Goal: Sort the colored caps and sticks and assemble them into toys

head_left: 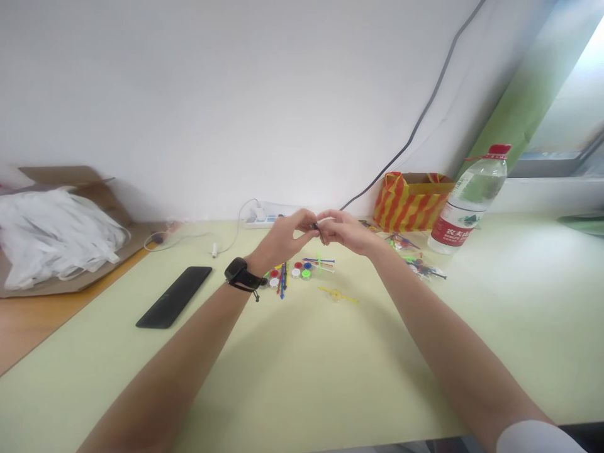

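My left hand (291, 234) and my right hand (346, 231) meet above the table, fingertips nearly together. Between them is a small dark piece (320, 233), pinched by both; its kind is too small to make out. Below lie small round plastic pieces in red, white, blue and a green one (306, 274). Thin coloured plastic sticks (283, 280) lie beside them, partly behind my left wrist. More sticks (321, 261) are just under my hands, one bright green. Closer to me is a yellow stick with a round middle (336, 294).
A black phone-like slab (174, 297) lies at left, near a box of white strips (59, 236). A power strip (268, 214) and white cable sit by the wall. At right are bagged coloured parts (419, 267), a striped bag (410, 202) and a water bottle (469, 200).
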`<state>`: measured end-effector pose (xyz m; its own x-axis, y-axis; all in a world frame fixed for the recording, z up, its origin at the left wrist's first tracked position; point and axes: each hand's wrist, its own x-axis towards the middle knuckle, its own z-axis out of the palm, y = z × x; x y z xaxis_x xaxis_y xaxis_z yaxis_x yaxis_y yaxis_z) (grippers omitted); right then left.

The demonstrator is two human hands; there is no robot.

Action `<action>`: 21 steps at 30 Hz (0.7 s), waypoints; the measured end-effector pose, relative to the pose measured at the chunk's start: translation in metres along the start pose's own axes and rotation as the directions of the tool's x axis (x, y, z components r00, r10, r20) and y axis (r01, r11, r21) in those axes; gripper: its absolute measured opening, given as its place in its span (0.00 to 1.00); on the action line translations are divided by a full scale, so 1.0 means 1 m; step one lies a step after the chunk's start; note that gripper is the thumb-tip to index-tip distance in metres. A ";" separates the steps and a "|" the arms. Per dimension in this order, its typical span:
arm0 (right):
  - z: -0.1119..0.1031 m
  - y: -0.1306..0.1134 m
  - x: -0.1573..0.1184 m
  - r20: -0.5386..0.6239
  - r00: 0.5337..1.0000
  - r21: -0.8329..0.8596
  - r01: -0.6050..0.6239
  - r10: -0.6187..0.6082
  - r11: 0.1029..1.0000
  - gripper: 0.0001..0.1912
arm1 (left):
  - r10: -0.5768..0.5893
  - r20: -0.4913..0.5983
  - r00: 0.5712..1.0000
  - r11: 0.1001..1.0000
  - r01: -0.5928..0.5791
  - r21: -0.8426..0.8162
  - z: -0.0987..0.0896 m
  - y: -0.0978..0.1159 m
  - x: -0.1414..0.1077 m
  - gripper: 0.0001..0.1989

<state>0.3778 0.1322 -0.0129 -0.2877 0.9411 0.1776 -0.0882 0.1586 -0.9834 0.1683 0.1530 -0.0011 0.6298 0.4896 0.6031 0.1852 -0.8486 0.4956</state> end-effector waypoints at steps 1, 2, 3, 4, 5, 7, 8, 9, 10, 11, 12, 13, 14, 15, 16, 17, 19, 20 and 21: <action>0.001 -0.001 0.000 0.007 1.000 0.003 0.001 -0.001 1.000 0.15 | -0.001 0.001 1.000 1.000 0.001 0.012 0.000 0.001 0.000 0.08; 0.001 -0.001 0.001 0.022 1.000 0.000 0.003 -0.003 1.000 0.14 | 0.002 0.010 1.000 1.000 -0.003 0.027 -0.001 0.002 0.000 0.08; 0.002 -0.001 0.001 0.039 0.999 -0.010 0.003 -0.002 1.000 0.11 | 0.007 0.023 1.000 0.999 -0.008 0.045 -0.001 0.003 0.001 0.08; 0.002 -0.001 0.002 0.052 0.999 -0.026 0.002 -0.001 1.000 0.09 | 0.012 0.032 0.999 0.998 -0.014 0.065 -0.002 0.003 0.001 0.08; 0.002 0.000 0.002 0.055 0.999 -0.043 0.001 0.001 0.999 0.07 | 0.018 0.037 0.999 0.996 -0.021 0.089 -0.003 0.004 0.001 0.09; 0.001 0.001 0.003 0.027 1.000 -0.066 0.006 -0.004 0.998 0.07 | 0.031 0.040 0.999 0.990 -0.037 0.135 -0.004 0.005 0.001 0.10; 0.001 0.001 0.003 0.014 1.000 -0.073 0.012 -0.011 0.997 0.08 | 0.038 0.041 0.998 0.987 -0.044 0.152 -0.004 0.006 0.001 0.10; 0.001 0.002 0.003 0.010 1.000 -0.082 0.021 -0.020 0.996 0.09 | 0.045 0.045 0.998 0.986 -0.051 0.162 -0.004 0.006 0.000 0.10; 0.001 0.002 0.003 0.017 0.999 -0.100 0.030 -0.028 0.995 0.09 | 0.050 0.052 0.997 0.985 -0.058 0.160 -0.004 0.006 0.000 0.10; 0.001 0.003 0.003 0.030 0.999 -0.130 0.035 -0.032 0.991 0.09 | 0.051 0.060 0.997 0.987 -0.060 0.147 -0.003 0.006 0.000 0.09; 0.001 0.003 0.002 0.042 0.999 -0.175 0.039 -0.032 0.984 0.08 | 0.047 0.068 0.997 0.990 -0.056 0.129 -0.003 0.006 0.000 0.09; 0.001 0.004 0.002 0.047 0.998 -0.236 0.045 -0.035 0.971 0.07 | 0.039 0.076 0.996 0.993 -0.047 0.111 -0.002 0.006 -0.001 0.08; 0.002 0.005 0.003 0.041 0.998 -0.318 0.055 -0.044 0.946 0.05 | 0.028 0.084 0.996 0.995 -0.037 0.098 -0.002 0.005 -0.001 0.06; 0.002 0.006 0.004 0.033 0.998 -0.428 0.067 -0.058 0.901 0.05 | 0.015 0.095 0.995 0.995 -0.024 0.092 -0.001 0.004 -0.002 0.05; 0.002 0.008 0.005 0.031 0.997 -0.547 0.075 -0.070 0.834 0.08 | 0.001 0.113 0.994 0.995 -0.012 0.100 0.000 0.003 -0.003 0.04; 0.002 0.010 0.006 0.035 0.997 -0.653 0.079 -0.074 0.753 0.10 | -0.016 0.142 0.990 0.993 -0.001 0.119 0.001 0.001 -0.004 0.04; -0.001 0.016 0.008 0.055 0.998 -0.792 0.070 -0.043 0.607 0.12 | -0.049 0.238 0.970 0.987 0.010 0.161 0.003 -0.001 -0.006 0.08; -0.003 0.019 0.008 0.062 0.998 -0.824 0.057 -0.011 0.563 0.11 | -0.064 0.300 0.952 0.985 0.011 0.173 0.004 -0.002 -0.006 0.08; -0.005 0.023 0.008 0.067 0.997 -0.840 0.042 0.026 0.540 0.10 | -0.076 0.362 0.929 0.984 0.012 0.176 0.006 -0.002 -0.007 0.07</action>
<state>0.3782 0.1450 -0.0338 -0.3527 0.9230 0.1541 0.7418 0.3762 -0.5552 0.1683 0.1500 -0.0098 0.8441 0.4469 0.2964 0.3227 -0.8648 0.3847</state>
